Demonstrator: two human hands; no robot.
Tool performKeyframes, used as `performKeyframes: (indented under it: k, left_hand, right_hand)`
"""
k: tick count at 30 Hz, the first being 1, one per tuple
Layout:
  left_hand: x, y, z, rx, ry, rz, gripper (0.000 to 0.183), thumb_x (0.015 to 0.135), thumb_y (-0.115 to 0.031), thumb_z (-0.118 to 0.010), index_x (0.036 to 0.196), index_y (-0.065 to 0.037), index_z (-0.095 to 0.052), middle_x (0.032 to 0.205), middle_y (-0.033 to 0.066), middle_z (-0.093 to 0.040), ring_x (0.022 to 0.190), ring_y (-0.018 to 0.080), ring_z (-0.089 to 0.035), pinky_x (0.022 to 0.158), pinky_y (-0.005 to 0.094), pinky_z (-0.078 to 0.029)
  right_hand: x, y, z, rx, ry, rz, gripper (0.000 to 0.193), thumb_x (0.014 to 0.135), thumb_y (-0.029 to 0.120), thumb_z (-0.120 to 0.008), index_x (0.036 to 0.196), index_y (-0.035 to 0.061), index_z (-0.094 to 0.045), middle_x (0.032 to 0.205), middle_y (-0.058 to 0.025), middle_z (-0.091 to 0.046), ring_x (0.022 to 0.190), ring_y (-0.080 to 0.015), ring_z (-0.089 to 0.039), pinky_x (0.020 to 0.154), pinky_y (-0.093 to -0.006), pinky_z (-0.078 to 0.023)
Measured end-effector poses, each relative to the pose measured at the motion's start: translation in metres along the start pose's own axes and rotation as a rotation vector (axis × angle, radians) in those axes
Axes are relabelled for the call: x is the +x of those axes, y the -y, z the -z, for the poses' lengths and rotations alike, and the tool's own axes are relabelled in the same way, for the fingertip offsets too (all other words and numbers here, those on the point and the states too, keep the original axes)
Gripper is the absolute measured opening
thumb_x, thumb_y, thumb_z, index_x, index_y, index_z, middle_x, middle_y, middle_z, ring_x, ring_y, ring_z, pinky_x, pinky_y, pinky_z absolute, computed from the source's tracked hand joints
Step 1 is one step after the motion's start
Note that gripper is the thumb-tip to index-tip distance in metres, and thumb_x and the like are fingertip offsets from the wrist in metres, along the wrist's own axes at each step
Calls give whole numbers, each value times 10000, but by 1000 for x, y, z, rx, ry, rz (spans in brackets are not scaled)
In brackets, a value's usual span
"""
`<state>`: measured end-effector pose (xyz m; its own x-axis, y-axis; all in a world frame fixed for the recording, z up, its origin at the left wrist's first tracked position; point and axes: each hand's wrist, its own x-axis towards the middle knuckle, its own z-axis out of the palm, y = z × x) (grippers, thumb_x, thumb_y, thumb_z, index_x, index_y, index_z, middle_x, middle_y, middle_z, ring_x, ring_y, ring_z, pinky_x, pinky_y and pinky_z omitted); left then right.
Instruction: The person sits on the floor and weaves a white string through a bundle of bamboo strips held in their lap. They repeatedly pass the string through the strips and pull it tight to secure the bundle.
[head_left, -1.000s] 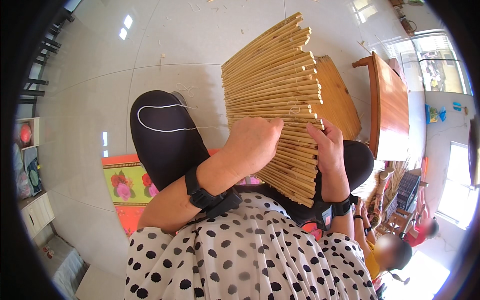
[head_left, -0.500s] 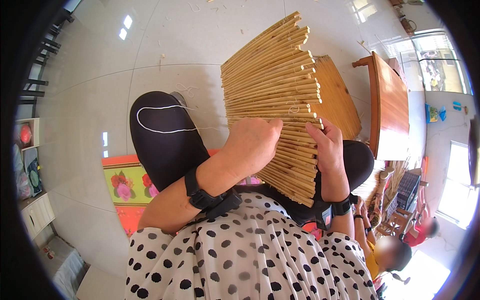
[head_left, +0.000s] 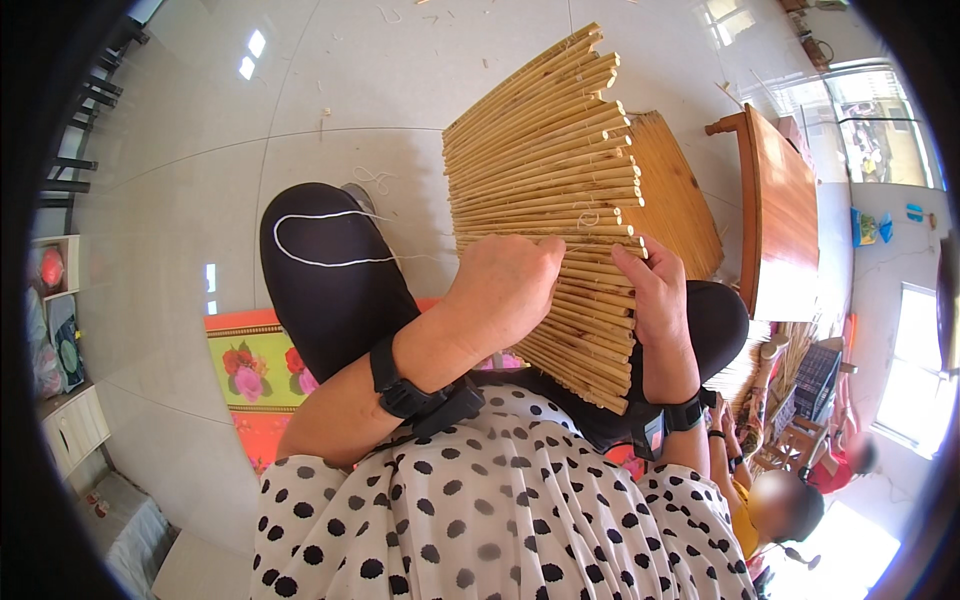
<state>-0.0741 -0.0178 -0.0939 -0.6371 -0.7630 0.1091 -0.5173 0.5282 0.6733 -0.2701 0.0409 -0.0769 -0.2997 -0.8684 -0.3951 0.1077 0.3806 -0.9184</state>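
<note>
A mat of straw-yellow stalks (head_left: 540, 155) tied side by side stands across my lap, its uneven cut ends facing right. My left hand (head_left: 505, 285) is closed in a pinch at the mat's middle, apparently on the white string (head_left: 325, 264); the fingertips are partly hidden. That string loops over my left knee and trails back toward this hand. With the thumb on the stalk ends, my right hand (head_left: 660, 295) grips the mat's right edge. A small tangle of thin thread (head_left: 588, 217) shows on the stalks just above.
Behind the mat lies a wooden board (head_left: 675, 195). A wooden table (head_left: 780, 210) stands farther right. Under me is a red floral cloth (head_left: 225, 322). Stalk scraps dot the tiled floor (head_left: 350, 75). At the lower right sits another person in yellow (head_left: 742, 520), with a person in red beyond.
</note>
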Motion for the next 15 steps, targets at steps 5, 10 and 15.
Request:
performKeyframes:
  k: [5,10,15]
  left_hand:
    - [0,-1,1,-6,-14,1,59,849,-76,-656,885,-34,-635,626,174,-633,621,376,-662,576,477,-524]
    - [0,3,-2,0,-32,-14,49,857,-80,-655,885,-43,-640,641,167,-644,630,370,-662,580,471,-520]
    - [0,6,-4,-1,-47,2,54,860,-73,-654,907,-50,-662,678,168,-662,643,370,-665,586,466,-522]
  right_hand:
    - [0,0,-1,-18,-4,1,309,941,98,-653,1193,-80,-651,966,-82,-720,811,-92,-655,714,-243,-519]
    - [1,-3,-1,-67,-13,-7,289,940,98,-648,1172,-74,-664,951,-72,-720,798,-83,-644,703,-240,-511]
    - [-3,3,-10,-3,-4,-9,294,947,119,-640,1170,-71,-663,949,-73,-718,792,-83,-633,704,-241,-501]
